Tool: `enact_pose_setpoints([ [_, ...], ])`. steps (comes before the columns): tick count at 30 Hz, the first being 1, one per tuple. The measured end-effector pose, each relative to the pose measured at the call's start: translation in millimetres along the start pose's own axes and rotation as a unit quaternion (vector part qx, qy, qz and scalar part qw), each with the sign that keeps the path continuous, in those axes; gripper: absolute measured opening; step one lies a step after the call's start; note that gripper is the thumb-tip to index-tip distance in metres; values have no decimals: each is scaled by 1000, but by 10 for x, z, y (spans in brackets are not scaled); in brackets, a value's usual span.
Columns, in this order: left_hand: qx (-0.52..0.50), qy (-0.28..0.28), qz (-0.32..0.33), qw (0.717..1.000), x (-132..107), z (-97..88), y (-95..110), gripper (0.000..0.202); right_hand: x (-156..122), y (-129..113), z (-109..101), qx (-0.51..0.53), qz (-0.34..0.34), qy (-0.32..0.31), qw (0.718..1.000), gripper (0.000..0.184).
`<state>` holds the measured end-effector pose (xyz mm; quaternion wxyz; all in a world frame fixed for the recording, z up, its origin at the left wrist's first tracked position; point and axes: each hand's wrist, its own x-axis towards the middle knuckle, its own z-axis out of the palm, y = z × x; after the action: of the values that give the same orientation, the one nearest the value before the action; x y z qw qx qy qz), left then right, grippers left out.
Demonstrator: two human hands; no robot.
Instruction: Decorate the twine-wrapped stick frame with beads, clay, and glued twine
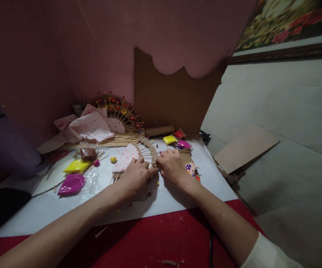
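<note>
On the white sheet lies a half-round stick fan [147,148] with a pink dotted cloth centre, thin wooden sticks and a band of jute twine. My left hand [137,175] rests over its lower side, the fingers curled on it and hiding part of the cloth. At the right end of the jute band, my right hand [171,165] has its fingertips pinched together. Whether a small piece also sits between those fingertips is hidden. Close to my right wrist is a piece with purple and orange decoration [190,169].
A finished-looking fan [122,108] leans at the back beside pink dotted cloth [90,126]. Clay packets, yellow [77,166] and magenta [71,184], lie left. A twine roll [159,131] and small packets [170,139] lie behind. Cut cardboard [174,100] stands against the wall.
</note>
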<state>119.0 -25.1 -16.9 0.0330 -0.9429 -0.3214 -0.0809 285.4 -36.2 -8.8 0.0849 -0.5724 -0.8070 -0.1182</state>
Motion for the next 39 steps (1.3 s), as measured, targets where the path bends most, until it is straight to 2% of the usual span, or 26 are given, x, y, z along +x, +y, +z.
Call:
enact_pose_setpoints([
  [10,-1,-13,-9,1000,1,21,15,37,14,24,19,58,20,23,998,16],
  [15,1,-21,-11,1000,1,7,11,44,11,66,14,96,18,18,995,13],
  [21,-5,-21,-13,1000,-3,-6,8,53,23,80,-31,91,18,0,996,11],
  [29,-3,5,-4,1000,-14,51,-8,45,53,80,-24,73,44,-11,996,15],
  [39,-14,0,-14,1000,-10,-21,8,40,62,26,13,54,72,-2,996,17],
])
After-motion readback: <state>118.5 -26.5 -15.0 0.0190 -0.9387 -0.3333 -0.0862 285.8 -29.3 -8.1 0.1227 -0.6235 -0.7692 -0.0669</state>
